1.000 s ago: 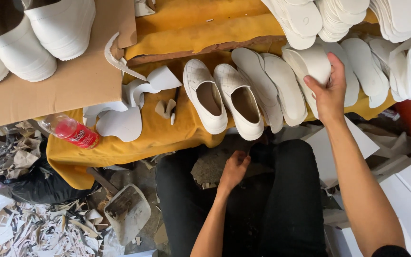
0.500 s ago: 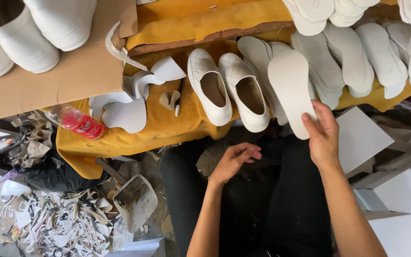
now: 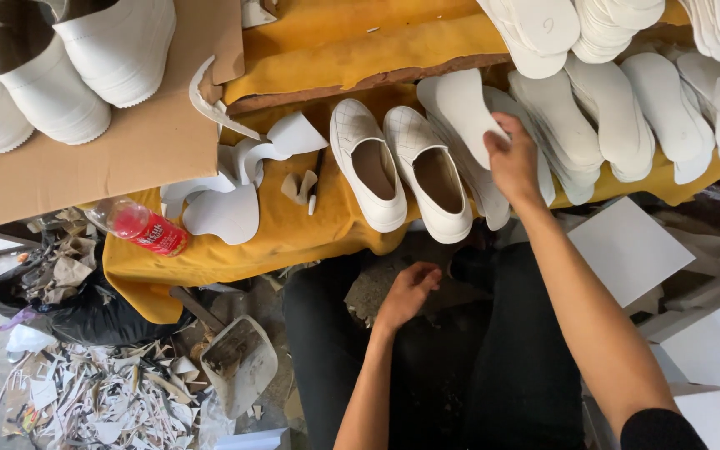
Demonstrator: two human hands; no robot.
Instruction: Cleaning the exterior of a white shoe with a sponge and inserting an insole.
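Observation:
My right hand (image 3: 513, 162) grips a white insole (image 3: 470, 106) over the yellow-covered workbench (image 3: 293, 237), just right of two white quilted slip-on shoes (image 3: 400, 171) that lie side by side. Beneath and beside that insole lie other flat white insoles (image 3: 560, 108). My left hand (image 3: 410, 292) rests low over my lap, fingers loosely curled, holding nothing. My legs in dark trousers (image 3: 493, 367) fill the lower middle.
Stacks of white insoles (image 3: 618, 25) line the back right. White shoes (image 3: 77, 58) sit on a cardboard sheet (image 3: 127, 158) at left. Cut white scraps (image 3: 227, 208), a pen and a red-labelled bottle (image 3: 139, 225) lie on the bench. Paper waste (image 3: 102, 400) and a dustpan (image 3: 239, 362) cover the floor.
My right hand carried a white insole from the far right stacks leftward to beside the two shoes. My left hand rose slightly from my lap and stayed there.

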